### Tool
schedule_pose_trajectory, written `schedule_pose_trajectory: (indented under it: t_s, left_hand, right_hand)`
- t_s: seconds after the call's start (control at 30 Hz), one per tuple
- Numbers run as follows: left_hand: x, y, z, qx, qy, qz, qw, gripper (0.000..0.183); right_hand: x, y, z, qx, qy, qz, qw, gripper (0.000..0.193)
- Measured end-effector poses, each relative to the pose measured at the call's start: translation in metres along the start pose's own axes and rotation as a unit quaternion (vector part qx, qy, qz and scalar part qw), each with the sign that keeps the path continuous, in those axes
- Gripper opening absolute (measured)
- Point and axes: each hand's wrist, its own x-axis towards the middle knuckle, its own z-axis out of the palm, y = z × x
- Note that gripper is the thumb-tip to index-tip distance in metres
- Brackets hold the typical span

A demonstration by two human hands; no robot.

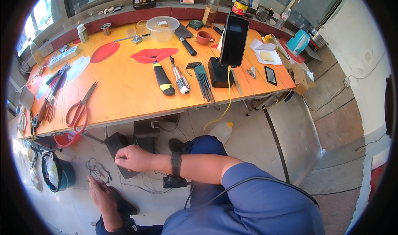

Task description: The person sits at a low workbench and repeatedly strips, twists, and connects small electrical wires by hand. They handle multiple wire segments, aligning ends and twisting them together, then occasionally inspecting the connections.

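Observation:
In front of my body, below the table edge, my right hand [132, 157] is held out with its fingers curled in and pressed together. Lower and to the left, my left hand [101, 195] points upward, its fingers drawn together in a pinch. The two hands are apart, and whatever lies in either is too small or hidden to make out. A black strap [176, 164] with a small dark box circles my right wrist. On the table nearest my hands lie red-handled scissors [78, 113], blades pointing away.
The orange table [124, 104] carries a box cutter [163, 79], a folding knife [180, 78], hex keys [202, 81], a cleaver [185, 40], pliers [58, 79] and a phone [234, 40] on a stand. Cables [145, 187] and a lined bucket [58, 171] are on the floor.

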Motion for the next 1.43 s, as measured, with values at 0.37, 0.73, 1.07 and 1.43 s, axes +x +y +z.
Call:
schedule_pose_trajectory:
  t_s: [0.37, 0.73, 1.07, 1.43]
  left_hand:
    - [-0.005, -0.006, -0.024, -0.038, -0.078, -0.037, 0.996, 0.033]
    - [-0.015, 0.021, -0.042, 0.026, -0.123, 0.039, 0.991, 0.026]
    - [0.100, 0.127, 0.041, 0.322, -0.121, 0.387, 0.856, 0.015]
    - [0.169, 0.146, 0.088, 0.494, -0.185, 0.416, 0.741, 0.029]
  right_hand:
    - [0.008, -0.070, -0.032, 0.281, 0.047, 0.041, 0.958, 0.018]
    - [0.047, -0.136, -0.129, 0.354, 0.172, -0.116, 0.912, 0.012]
    - [0.177, -0.101, -0.219, 0.330, 0.321, -0.095, 0.883, 0.019]
    - [0.193, -0.064, -0.185, 0.207, 0.382, 0.094, 0.896, 0.019]
